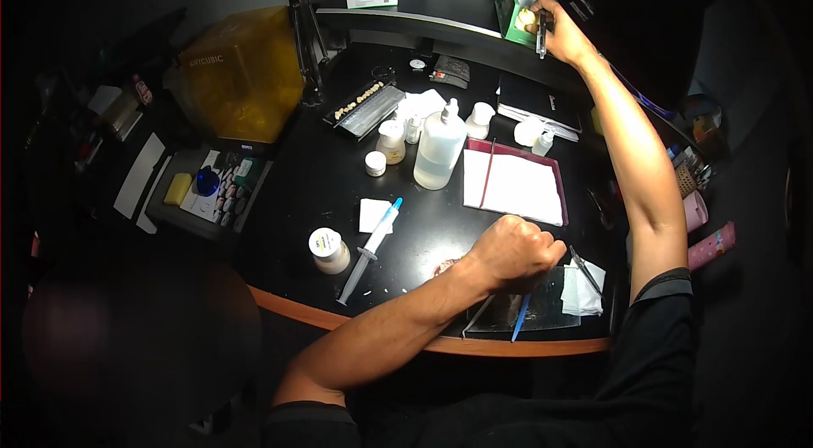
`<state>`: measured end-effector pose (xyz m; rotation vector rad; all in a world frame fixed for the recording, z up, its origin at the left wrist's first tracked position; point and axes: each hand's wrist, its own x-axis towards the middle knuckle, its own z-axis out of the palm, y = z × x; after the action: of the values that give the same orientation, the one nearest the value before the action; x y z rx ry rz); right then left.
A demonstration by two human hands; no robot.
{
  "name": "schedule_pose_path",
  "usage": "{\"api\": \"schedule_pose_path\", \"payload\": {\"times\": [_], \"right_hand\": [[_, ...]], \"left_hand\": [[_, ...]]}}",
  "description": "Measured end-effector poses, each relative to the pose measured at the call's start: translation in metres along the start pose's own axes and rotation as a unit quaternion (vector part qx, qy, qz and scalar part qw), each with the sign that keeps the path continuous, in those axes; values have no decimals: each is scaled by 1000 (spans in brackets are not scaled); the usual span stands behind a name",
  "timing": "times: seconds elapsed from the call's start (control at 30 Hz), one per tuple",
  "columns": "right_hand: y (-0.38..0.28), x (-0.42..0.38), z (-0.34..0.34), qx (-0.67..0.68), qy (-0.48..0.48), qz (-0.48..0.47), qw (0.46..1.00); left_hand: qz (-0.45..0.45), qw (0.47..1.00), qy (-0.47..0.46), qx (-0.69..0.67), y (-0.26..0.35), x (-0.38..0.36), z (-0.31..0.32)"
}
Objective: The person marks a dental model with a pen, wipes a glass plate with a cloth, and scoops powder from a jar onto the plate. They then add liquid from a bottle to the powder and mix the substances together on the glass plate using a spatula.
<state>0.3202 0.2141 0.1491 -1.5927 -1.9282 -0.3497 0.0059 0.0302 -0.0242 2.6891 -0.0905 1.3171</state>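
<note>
My right hand (561, 35) is raised at the back right, its fingers closed round a narrow black-and-silver object (542, 35) whose kind I cannot make out. Its fingertips reach the opening of a green box (506, 8), beside a pale yellowish round thing (526, 18). Closer to me, my left hand (512, 253) is curled into a fist above a glass slab (491, 318); whatever it may hold is hidden. A blue stick (521, 318) lies on the slab below that fist. Right of it, a dark slim tool (586, 268) rests on folded white tissue (581, 297).
A large clear bottle (439, 150) stands mid-table, near a maroon tray (564, 194) lined with white paper. Left of these are a syringe (369, 253) and a lidded jar (329, 250). Farther back lies a black case (366, 112) with a row of tooth-like pieces.
</note>
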Motion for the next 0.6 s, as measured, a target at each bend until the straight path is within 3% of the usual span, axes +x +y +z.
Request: {"api": "schedule_pose_path", "payload": {"times": [0.07, 0.17, 0.2, 0.33, 0.47, 0.5, 0.6], "right_hand": [[29, 2, 9, 4, 48, -63, 997], [-24, -23, -37, -157, 81, -143, 974], [-31, -30, -38, -135, 103, -145, 975], [-66, -95, -60, -156, 32, -43, 986], [-103, -153, -92, -176, 12, -173, 969], [-106, -171, -96, -171, 7, -185, 968], [-135, -226, -110, -116, -93, -59, 987]], "left_hand": [[-8, 1000, 1, 0, -3, -1, 0], [-26, 1000, 3, 3, -9, -1, -5], [-44, 999, 7, 4, -11, 0, -9], [-137, 988, 69, 5, -22, 3, -22], [-214, 970, 114, 21, -31, 9, -42], [-259, 962, 92, 3, -31, 9, -49], [-351, 934, -61, -2, -36, 6, -68]]}}
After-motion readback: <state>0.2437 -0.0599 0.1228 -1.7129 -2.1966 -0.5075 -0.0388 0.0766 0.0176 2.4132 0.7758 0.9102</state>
